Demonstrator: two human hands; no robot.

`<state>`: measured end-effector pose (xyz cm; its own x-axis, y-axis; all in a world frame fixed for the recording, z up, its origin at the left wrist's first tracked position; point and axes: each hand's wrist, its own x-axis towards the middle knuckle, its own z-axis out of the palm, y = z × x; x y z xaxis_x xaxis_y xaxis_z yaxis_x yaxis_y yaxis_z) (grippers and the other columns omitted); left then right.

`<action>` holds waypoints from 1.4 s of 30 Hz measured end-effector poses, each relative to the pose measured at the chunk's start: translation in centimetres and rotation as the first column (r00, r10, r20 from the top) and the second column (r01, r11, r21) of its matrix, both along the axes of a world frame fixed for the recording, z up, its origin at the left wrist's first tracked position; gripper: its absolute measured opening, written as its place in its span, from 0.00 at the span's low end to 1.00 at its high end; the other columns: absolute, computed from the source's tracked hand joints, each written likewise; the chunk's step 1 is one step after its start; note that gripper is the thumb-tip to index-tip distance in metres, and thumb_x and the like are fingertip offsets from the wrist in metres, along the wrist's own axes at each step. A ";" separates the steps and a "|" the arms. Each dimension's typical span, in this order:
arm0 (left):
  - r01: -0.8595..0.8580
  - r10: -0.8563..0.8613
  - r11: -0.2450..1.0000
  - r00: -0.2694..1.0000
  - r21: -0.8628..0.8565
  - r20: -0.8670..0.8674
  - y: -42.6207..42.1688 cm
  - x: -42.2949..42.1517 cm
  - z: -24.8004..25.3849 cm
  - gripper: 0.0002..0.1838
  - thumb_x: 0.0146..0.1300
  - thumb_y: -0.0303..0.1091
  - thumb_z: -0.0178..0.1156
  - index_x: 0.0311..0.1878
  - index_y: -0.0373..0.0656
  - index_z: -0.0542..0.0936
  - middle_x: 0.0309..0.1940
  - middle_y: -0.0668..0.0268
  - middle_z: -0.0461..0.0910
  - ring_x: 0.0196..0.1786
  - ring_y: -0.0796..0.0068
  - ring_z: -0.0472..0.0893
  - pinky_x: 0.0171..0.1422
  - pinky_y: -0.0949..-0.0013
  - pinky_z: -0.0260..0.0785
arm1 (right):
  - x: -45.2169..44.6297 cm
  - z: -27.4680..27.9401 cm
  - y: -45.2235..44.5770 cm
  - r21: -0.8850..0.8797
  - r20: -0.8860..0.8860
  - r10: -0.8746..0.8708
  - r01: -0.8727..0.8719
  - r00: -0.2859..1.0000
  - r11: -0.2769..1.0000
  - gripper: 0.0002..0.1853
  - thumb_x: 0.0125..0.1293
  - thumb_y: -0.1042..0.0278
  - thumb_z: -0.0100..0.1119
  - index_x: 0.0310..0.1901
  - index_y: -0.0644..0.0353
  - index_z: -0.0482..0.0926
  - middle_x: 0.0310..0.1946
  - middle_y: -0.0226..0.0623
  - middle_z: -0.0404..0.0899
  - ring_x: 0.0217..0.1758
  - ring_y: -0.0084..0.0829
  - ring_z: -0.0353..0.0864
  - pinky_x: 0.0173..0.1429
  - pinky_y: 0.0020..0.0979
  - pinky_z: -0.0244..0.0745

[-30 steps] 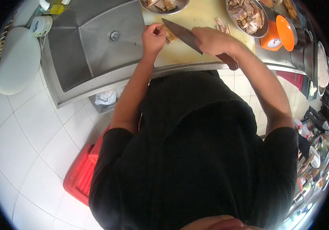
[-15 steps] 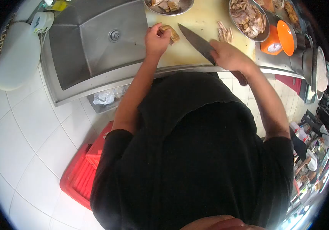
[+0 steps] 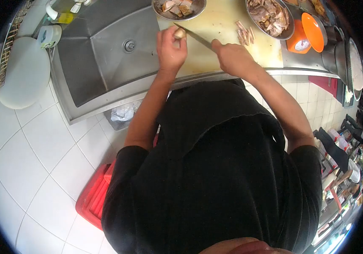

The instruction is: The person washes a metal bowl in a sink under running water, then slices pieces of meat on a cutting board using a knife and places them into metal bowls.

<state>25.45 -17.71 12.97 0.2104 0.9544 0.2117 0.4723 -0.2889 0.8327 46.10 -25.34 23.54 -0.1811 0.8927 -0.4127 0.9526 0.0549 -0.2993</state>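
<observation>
Left hand [image 3: 172, 55]: fingers curled nearly closed, pinching a meat piece [image 3: 180, 34] at the tips. Right hand [image 3: 235, 60]: fingers wrapped round a knife [image 3: 200, 40], handle hidden in the grip. Blade seen nearly edge-on, runs from right fingers over to left fingers, tip just past the meat piece; can't tell if they touch. Both hands over a yellowish cutting board [image 3: 207, 65] on the worktop [image 3: 300, 62]. Metal bowl [image 3: 180, 19] with meat chunks [image 3: 176, 7] just beyond left fingers. Meat strips [image 3: 245, 34] on board, beyond right fingers, slightly right. Second bowl [image 3: 290, 31], heaped with cut meat [image 3: 270, 17], farther out, right of the strips. Sink [image 3: 118, 63] left of left fingers.
</observation>
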 end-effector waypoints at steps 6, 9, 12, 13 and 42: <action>0.219 -0.203 0.968 0.970 0.124 -0.132 -4.8 -1.3 -2.1 0.25 0.60 0.27 0.68 0.62 0.39 0.79 0.59 0.48 0.76 0.64 0.45 0.77 0.70 0.50 0.72 | 2.5 -2.1 -3.9 0.046 0.014 0.021 -0.021 1.000 0.999 0.13 0.69 0.74 0.55 0.54 0.60 0.70 0.28 0.51 0.85 0.36 0.57 0.87 0.41 0.55 0.80; 0.158 -0.149 0.982 0.985 0.105 -0.089 -5.0 -1.8 -2.5 0.25 0.59 0.28 0.69 0.62 0.38 0.79 0.59 0.48 0.76 0.63 0.45 0.77 0.69 0.51 0.73 | 2.1 -1.7 -4.6 0.012 -0.029 -0.063 0.063 0.998 0.998 0.13 0.71 0.73 0.55 0.54 0.60 0.70 0.29 0.53 0.85 0.37 0.58 0.87 0.42 0.56 0.80; 0.090 -0.091 0.988 0.996 0.126 0.008 -3.5 -2.3 -2.9 0.27 0.59 0.30 0.71 0.62 0.38 0.79 0.58 0.48 0.76 0.63 0.48 0.77 0.64 0.55 0.77 | 1.8 -2.3 -4.4 0.033 -0.072 -0.097 0.099 0.993 0.995 0.11 0.74 0.69 0.54 0.54 0.59 0.70 0.28 0.53 0.84 0.36 0.59 0.87 0.42 0.56 0.80; 0.082 -0.090 0.987 0.994 0.136 0.054 -2.8 -2.4 -2.8 0.28 0.58 0.31 0.72 0.62 0.38 0.79 0.59 0.49 0.76 0.63 0.50 0.77 0.62 0.56 0.78 | 1.8 -2.5 -4.4 0.043 -0.083 -0.103 0.106 0.991 0.993 0.10 0.76 0.68 0.54 0.54 0.59 0.70 0.28 0.53 0.84 0.36 0.59 0.86 0.42 0.56 0.80; 0.147 0.019 0.917 0.912 -0.371 0.410 -1.5 -2.0 -6.3 0.27 0.65 0.25 0.70 0.67 0.34 0.77 0.58 0.58 0.81 0.50 0.72 0.85 0.57 0.67 0.81 | 1.7 -2.4 -4.4 -0.044 -0.193 -0.121 0.114 0.974 0.992 0.10 0.74 0.68 0.55 0.53 0.61 0.74 0.32 0.57 0.85 0.41 0.59 0.86 0.47 0.56 0.79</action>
